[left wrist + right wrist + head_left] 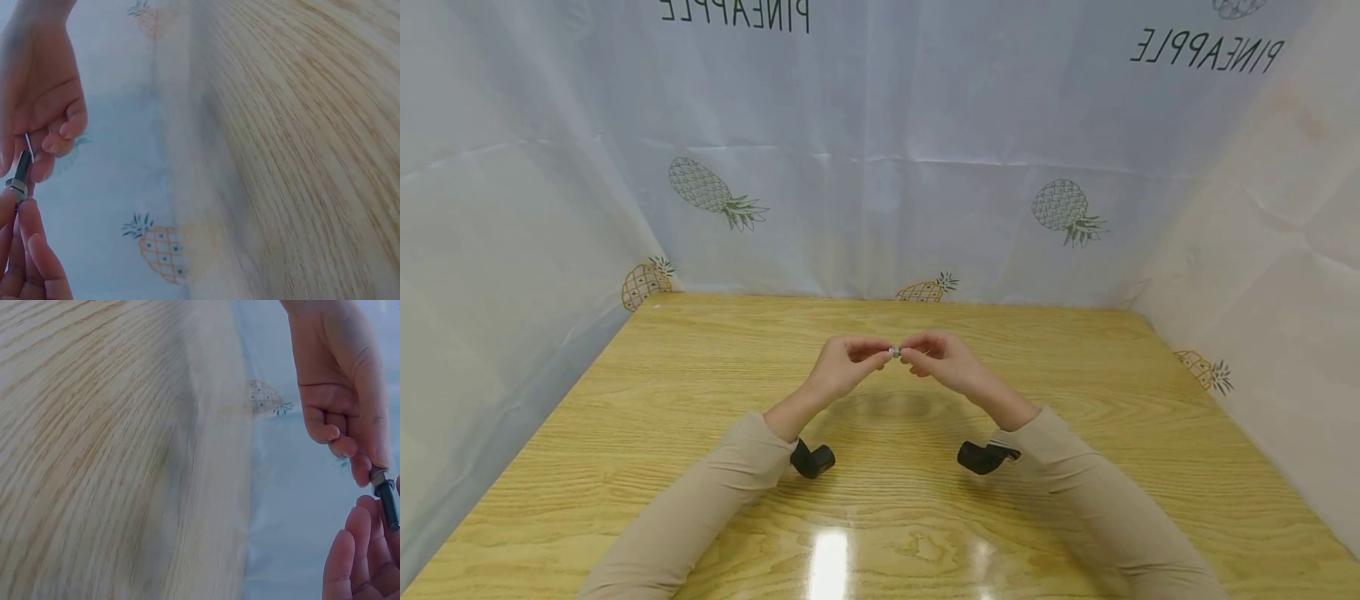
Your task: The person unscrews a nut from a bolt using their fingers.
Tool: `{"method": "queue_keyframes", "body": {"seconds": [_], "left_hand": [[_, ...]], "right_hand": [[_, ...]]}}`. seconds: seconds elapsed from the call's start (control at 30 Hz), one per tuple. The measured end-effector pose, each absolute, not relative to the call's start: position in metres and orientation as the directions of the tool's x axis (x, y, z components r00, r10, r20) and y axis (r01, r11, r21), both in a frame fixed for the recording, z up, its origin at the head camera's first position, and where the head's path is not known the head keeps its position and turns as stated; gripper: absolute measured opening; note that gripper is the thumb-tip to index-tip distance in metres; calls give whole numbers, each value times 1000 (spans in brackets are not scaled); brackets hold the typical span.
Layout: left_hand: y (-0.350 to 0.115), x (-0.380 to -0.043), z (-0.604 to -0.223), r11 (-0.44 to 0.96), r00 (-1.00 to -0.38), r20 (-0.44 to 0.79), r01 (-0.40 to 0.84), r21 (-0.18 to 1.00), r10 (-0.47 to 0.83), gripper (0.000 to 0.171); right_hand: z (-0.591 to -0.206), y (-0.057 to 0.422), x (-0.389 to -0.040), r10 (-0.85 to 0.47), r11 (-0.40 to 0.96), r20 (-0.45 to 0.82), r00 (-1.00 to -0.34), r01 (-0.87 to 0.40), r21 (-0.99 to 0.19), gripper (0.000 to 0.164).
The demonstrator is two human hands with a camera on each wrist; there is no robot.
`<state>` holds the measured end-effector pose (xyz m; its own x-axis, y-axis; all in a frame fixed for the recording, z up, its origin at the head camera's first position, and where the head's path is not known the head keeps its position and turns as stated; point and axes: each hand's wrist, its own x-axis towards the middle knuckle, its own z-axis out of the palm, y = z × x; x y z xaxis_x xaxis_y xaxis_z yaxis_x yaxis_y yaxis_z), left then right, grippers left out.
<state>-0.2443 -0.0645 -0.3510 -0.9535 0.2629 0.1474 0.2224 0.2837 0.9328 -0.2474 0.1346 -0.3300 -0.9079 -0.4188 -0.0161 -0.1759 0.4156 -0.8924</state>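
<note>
In front of me, both hands meet over the table at a small metal bolt. My left hand pinches it by its hex end; in the left wrist view a shiny hex part sits at those fingertips. The dark threaded shank points toward my right hand. Between the right fingers, at the shank's tip, is a thin washer-like metal piece, seen edge-on. The right thumb and index finger are bent together around this spot, partly hiding it.
A wood-grain table lies under both hands. White cloth printed with pineapples hangs behind it and on both sides. Black curved mounts stick out below the beige sleeves at each wrist.
</note>
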Motion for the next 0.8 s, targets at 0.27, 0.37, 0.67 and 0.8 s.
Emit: {"method": "queue_keyframes", "body": {"seconds": [0.27,0.37,0.67,0.8], "left_hand": [[-63,-243,-354,257,-948,172,242,936,267,25],[-63,-243,-354,249,-947,176,244,937,267,25],[-65,-241,-352,253,-945,178,249,935,274,26],[-65,-241,-353,267,-946,179,252,930,270,26]], "right_hand": [[-331,129,-246,-431,415,1,-902,-199,-888,31],[-332,128,-246,-427,415,11,-904,-207,-886,30],[-334,127,-248,-418,408,47,-907,-233,-883,26],[-335,126,-248,-413,403,54,-909,-235,-884,25]]}}
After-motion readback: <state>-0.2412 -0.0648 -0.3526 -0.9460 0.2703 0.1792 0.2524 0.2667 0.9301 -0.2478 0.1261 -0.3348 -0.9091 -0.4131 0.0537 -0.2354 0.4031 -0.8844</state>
